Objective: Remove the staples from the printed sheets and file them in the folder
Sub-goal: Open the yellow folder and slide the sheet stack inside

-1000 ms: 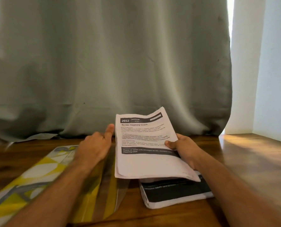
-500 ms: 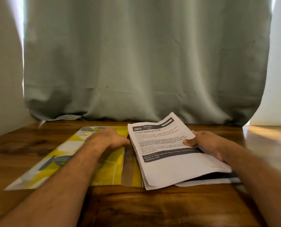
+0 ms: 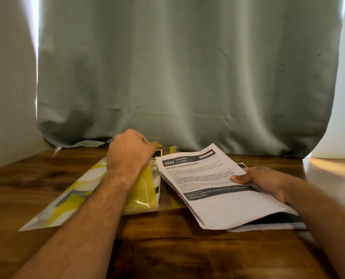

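1. Since half a second ago, the left hand (image 3: 130, 151) has risen and is lifting the yellow folder (image 3: 141, 190) cover by its far edge, fingers curled round it.
2. The right hand (image 3: 262, 181) holds the printed sheets (image 3: 206, 188) just right of the folder, partly over the worktop (image 3: 167, 248).
3. No staple is visible; I judge the filing remains.

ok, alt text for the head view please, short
A person's left hand lifts the cover of a yellow folder on a wooden table, while the right hand holds a stack of printed sheets beside it. A grey-green curtain hangs behind.
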Motion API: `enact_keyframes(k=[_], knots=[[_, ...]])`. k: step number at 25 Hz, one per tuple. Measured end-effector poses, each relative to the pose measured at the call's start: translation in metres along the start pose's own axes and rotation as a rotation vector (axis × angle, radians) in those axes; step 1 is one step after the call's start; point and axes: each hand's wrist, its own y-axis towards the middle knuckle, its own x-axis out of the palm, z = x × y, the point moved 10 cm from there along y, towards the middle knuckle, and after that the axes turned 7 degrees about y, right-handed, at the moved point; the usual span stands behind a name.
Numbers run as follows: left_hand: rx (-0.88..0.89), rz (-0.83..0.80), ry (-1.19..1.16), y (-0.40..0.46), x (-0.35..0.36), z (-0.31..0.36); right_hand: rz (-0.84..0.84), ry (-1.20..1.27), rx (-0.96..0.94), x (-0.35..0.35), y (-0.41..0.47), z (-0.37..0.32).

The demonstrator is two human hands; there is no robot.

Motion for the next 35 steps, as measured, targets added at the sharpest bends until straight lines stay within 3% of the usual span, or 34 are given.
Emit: enact_keyframes(k=[5, 12, 17, 20, 26, 31, 35], knots=[[0.008, 0.013, -0.067, 0.0, -0.005, 0.002, -0.096, 0.065, -0.039, 0.025, -0.004, -0.008], [0.055, -0.097, -0.089, -0.003, 0.003, 0.014, -0.086, -0.038, -0.024, 0.055, 0.027, -0.043], [0.065, -0.175, -0.077, -0.001, 0.016, 0.018, -0.16, -0.041, 0.068, 0.073, 0.037, -0.025], [0.073, -0.142, -0.076, -0.001, 0.014, 0.021, -0.21, -0.012, -0.01, 0.072, 0.03, -0.034], [0.074, -0.046, -0.121, -0.004, 0.0, 0.021, -0.061, 0.054, -0.207, 0.076, 0.01, -0.054], [0.131, -0.03, -0.052, -0.014, 0.004, 0.035, -0.219, 0.094, -0.188, 0.144, -0.001, -0.043], [0.153, -0.024, -0.046, -0.014, 0.006, 0.037, -0.292, 0.061, -0.123, 0.153, -0.005, -0.037]])
